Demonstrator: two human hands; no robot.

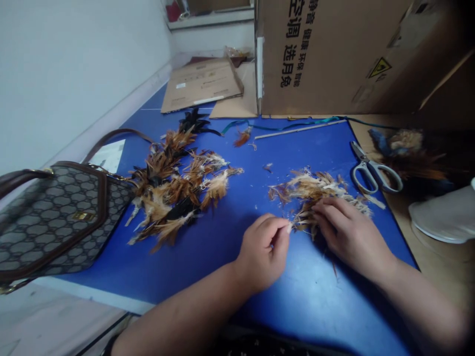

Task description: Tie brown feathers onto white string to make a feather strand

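Note:
My left hand [265,252] is closed in a pinch, thumb and forefinger on the thin stem end of a small tuft of feathers [302,220]. To its right, my right hand [347,232] has its fingers bent together on the feathery end of that tuft. The fingertips partly hide what is between them. Just behind both hands lies a loose pile of cream and brown feathers [315,187]. A larger heap of brown, tan and black feathers [174,185] spreads over the left part of the blue table surface [230,257].
Scissors [374,170] lie at the table's right edge, close to a white object [443,217]. A patterned handbag [63,212] stands at the left. Behind are a big cardboard box [334,54], flat cardboard [202,84], a thin stick [300,129] and a teal ribbon [237,123].

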